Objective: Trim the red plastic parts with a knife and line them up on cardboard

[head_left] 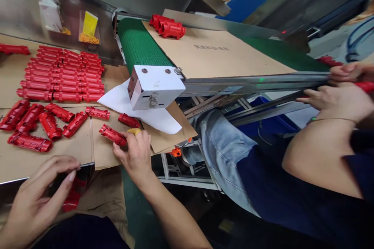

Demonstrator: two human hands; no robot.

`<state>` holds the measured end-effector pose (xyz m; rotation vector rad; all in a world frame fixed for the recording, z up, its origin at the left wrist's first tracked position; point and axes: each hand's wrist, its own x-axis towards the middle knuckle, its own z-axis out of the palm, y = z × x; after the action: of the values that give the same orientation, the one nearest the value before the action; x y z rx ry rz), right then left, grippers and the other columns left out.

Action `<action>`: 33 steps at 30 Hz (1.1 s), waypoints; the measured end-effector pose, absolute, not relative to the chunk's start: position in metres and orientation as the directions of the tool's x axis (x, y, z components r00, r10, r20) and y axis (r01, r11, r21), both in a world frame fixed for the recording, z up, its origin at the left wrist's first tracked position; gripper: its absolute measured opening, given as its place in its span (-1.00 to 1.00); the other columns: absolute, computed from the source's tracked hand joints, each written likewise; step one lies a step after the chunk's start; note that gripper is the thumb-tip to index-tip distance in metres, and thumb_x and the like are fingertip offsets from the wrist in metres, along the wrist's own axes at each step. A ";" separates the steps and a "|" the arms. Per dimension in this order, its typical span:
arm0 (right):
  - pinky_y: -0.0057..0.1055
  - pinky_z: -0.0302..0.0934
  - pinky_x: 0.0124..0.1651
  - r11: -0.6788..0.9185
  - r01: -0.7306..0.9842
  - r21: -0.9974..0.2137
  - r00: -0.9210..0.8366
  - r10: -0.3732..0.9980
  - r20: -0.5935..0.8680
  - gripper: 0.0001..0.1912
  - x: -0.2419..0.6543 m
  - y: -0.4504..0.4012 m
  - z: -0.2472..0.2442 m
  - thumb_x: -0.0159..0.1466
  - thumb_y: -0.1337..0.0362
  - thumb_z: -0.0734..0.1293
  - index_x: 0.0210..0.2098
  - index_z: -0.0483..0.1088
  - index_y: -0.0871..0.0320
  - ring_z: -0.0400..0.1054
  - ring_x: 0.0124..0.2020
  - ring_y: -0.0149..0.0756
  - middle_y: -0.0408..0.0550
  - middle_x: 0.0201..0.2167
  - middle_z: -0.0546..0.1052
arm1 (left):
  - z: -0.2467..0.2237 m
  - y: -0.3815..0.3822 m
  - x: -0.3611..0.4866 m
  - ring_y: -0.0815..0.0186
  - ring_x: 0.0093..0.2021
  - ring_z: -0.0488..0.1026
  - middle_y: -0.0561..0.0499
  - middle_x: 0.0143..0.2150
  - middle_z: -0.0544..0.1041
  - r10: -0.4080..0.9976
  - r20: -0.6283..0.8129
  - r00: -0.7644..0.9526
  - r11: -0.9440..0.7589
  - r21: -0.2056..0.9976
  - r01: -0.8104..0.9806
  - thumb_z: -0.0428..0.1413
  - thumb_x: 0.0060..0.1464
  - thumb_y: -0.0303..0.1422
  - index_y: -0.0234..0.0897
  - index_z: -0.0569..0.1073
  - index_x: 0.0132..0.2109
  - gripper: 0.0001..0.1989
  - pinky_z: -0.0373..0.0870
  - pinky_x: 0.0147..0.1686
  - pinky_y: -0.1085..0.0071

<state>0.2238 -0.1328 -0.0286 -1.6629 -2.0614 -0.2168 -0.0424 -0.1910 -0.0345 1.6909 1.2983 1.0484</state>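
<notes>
- 2 of my hands show at the bottom of the view, both forearms coming in from the lower edge.
- My right hand (134, 159) is bent at the wrist, its thumb and fingers closed on a red moulded plastic housing (112, 135), which sits just above a cardboard sheet (106, 149).
- A yellow band (134, 131) shows at my fingers; I can't tell whether it is a ring or tape.
- My left hand (37, 198) is open and empty, its fingertips (71, 176) just at the cardboard's edge.
- Under that hand, a red piece (71, 198) is partly hidden and hard to make out.
- Many more red housings (61, 74) lie in tight rows on the cardboard to my left.
- At the right edge, a co-worker's hands (340, 89) hold a red part (364, 86), cut off by the frame.
</notes>
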 end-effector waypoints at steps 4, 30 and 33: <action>-0.15 0.28 -0.09 0.305 0.914 -0.266 -0.144 0.859 0.492 -0.76 0.210 -0.150 -0.015 0.43 0.14 0.41 -0.07 0.59 0.18 0.33 -0.20 -0.04 0.03 -0.31 0.50 | -0.020 -0.157 0.002 0.08 0.05 0.68 -0.09 0.13 0.66 0.985 -0.164 0.049 0.167 0.984 -0.070 0.35 0.23 -0.17 -0.05 0.44 0.32 -0.44 0.65 0.05 0.19; 0.11 0.29 0.12 0.135 0.967 -0.216 -0.071 0.957 0.283 -0.70 0.255 -0.094 -0.038 0.40 0.35 0.40 0.10 0.59 0.15 0.28 0.05 0.18 0.25 0.00 0.49 | -0.009 -0.146 0.015 0.18 -0.20 0.74 -0.16 -0.22 0.78 0.840 -0.508 0.190 0.528 0.684 -0.503 0.61 -0.16 -0.24 -0.37 0.63 0.08 -0.33 0.71 -0.16 0.39; 0.06 0.33 0.16 0.151 0.931 -0.331 -0.067 0.965 0.253 -0.64 0.257 -0.099 -0.041 0.33 0.38 0.46 0.11 0.56 0.16 0.38 0.05 0.12 0.19 -0.02 0.54 | -0.006 -0.146 0.015 0.15 -0.19 0.75 -0.18 -0.18 0.79 0.832 -0.521 0.192 0.537 0.669 -0.514 0.62 -0.19 -0.28 -0.37 0.62 0.10 -0.31 0.72 -0.15 0.36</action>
<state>0.2571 -0.0986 -0.0412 -1.8083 -2.0284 0.1119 0.0148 -0.1458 -0.0063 0.3845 0.9854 0.9778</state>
